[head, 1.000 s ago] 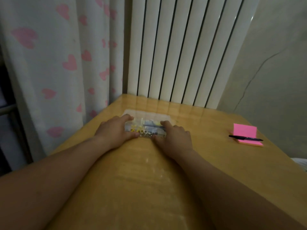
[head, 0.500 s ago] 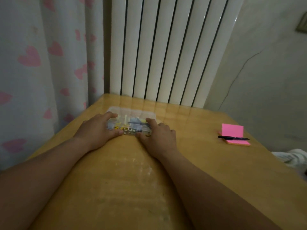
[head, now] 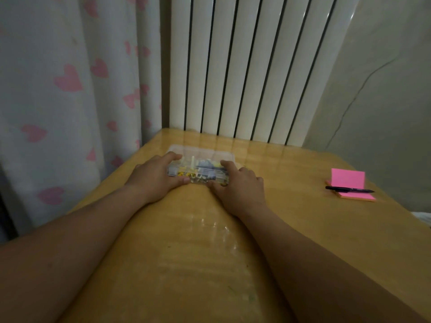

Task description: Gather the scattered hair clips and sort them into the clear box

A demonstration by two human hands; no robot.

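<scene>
At the frame's centre the clear box [head: 198, 171] sits on the desk [head: 186, 252], with hair clips [head: 193, 179] inside (its lid [head: 203, 152] lies open behind). The left hand [head: 155, 177] and right hand [head: 240, 185] grip its ends, fingers [head: 172, 156] curled round the walls. Sorting looks done; closing the lid would need one hand freed.

The box [head: 198, 174] I hold is clear plastic; the clips [head: 186, 176] inside show yellow, grey-blue and pale cream. My table [head: 186, 252] is honey-yellow wood with faint grain and pale glossy streaks. The pad [head: 347, 178] is hot pink with an orange bottom edge, the pen [head: 347, 189] black. The curtain [head: 58, 101] is white with scattered pink hearts, the radiator [head: 233, 66] white with dark stripes between, the wall [head: 384, 101] grey-green.
</scene>
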